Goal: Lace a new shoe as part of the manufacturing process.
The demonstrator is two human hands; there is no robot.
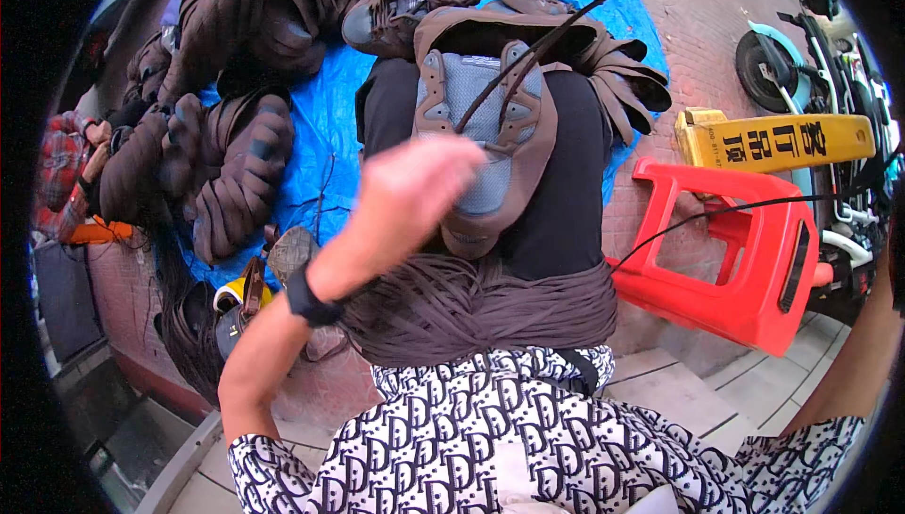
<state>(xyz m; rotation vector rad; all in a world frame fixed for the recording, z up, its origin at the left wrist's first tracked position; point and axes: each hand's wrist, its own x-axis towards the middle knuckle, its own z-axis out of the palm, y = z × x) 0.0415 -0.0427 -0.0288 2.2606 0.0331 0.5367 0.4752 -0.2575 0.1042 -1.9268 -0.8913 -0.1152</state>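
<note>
Shoe upper (495, 182): lies on the lap across black trousers (566, 208), toe end toward the body, blue-grey tongue facing up.
Left hand (419, 179): over the left, toe-ward side of the upper, blurred; I cannot tell whether its fingers pinch anything.
Right hand: out of view, so its grip cannot be told; only the right forearm (848, 358) shows, far right of the upper.
Dark lace (586, 12): runs from the upper's throat away to the far right, out of view; a hard pull could drag the upper askew, as nothing is seen clamping it.
Lace bundle (481, 311): just nearer the body than the upper; strands tugged crosswise could tangle.
Single cord (745, 205): right of the upper, crossing a red stool (778, 250) in the view; drawn tight, it might snag on the stool's edges.
Surface: blue tarp (320, 128), left of and beyond the upper, bearing stacked brown uppers (240, 170) and a laced shoe (405, 10).
Room: outdoors; brick paving (698, 29) beyond the upper, a yellow board (848, 137) to its right, another person's plaid sleeve (66, 165) far left.
</note>
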